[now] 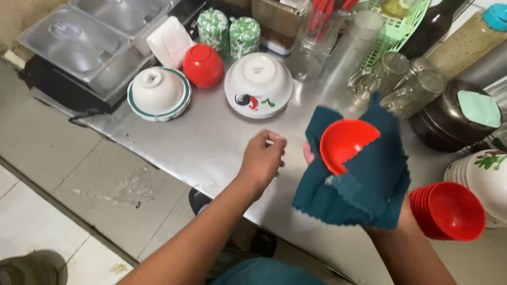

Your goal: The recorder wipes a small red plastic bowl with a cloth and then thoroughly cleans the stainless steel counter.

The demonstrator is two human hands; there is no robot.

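Right hand [324,166], mostly hidden under a teal cloth [359,181], grips cloth and a small red bowl [345,142] above the table's [205,145] middle. Left hand [262,160] hovers beside it, fingers curled, empty. Red bowl stack [450,210] sits near the right edge; upturned white bowls [258,84] toward the back.

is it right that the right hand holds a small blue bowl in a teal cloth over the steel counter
Not quite: the small bowl is red, not blue. The head view shows the right hand holding it in the teal cloth over the steel counter.
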